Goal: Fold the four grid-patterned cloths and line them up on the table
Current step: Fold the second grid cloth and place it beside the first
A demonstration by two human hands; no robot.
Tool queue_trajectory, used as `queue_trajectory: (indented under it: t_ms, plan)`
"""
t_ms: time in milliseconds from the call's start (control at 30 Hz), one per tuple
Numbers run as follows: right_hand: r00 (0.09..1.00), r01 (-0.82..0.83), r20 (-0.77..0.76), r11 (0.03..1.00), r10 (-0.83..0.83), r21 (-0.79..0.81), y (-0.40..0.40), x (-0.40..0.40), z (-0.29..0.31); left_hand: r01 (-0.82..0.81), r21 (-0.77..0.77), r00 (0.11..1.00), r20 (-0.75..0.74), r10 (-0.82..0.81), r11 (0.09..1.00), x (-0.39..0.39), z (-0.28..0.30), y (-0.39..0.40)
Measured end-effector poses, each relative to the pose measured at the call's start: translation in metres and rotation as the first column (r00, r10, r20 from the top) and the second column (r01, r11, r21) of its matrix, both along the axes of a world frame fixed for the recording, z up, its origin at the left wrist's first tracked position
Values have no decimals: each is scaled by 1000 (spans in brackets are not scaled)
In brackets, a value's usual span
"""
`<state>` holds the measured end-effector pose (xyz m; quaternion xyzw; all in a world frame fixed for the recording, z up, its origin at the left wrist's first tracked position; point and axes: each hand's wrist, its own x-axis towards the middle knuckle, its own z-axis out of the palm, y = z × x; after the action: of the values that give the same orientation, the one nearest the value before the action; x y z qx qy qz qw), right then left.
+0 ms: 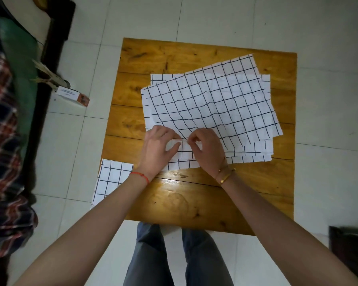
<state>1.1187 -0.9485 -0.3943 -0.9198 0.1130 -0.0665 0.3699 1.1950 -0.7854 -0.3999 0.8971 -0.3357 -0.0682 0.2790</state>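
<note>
Already at the lower left of the frame, a folded cloth (112, 180) lies with its left part hanging past the edge of the surface (194, 195); a nudge from the forearm above it could tip it onto the floor (70, 141). Just right of it, the left hand (157, 151) has thumb and fingers closed in a pinch grip on the near edge of the top cloth (211, 104), at mid-frame. Beside it and almost touching, the right hand (207, 149) pinches the same edge with curled fingers. Both grips sit close together near the edge's left end, so lifting from here would probably let the long right side sag and fold crooked. Under that sheet the stack (246, 157) of spread cloths is fanned out at different angles toward the upper right, and I cannot tell whether the pinches have caught only one layer. If a lower sheet is caught too, it may drag along and skew the pile further, or slide toward the right edge.
</note>
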Motion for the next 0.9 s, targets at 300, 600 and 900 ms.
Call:
queue_trajectory:
  t_ms: [300,600,900]
  plan:
    - [995,98,7,980,-101,174,-36,-49,68,73,-80,997,-14,-74,994,-16,68,-19]
    - [995,24,93,994,-34,108,-60,-59,162,241,-31,967,89,-237,970,-28,160,-44]
    - [939,233,158,900,-307,368,-109,-91,222,198,44,979,27,-200,979,-19,215,-24]
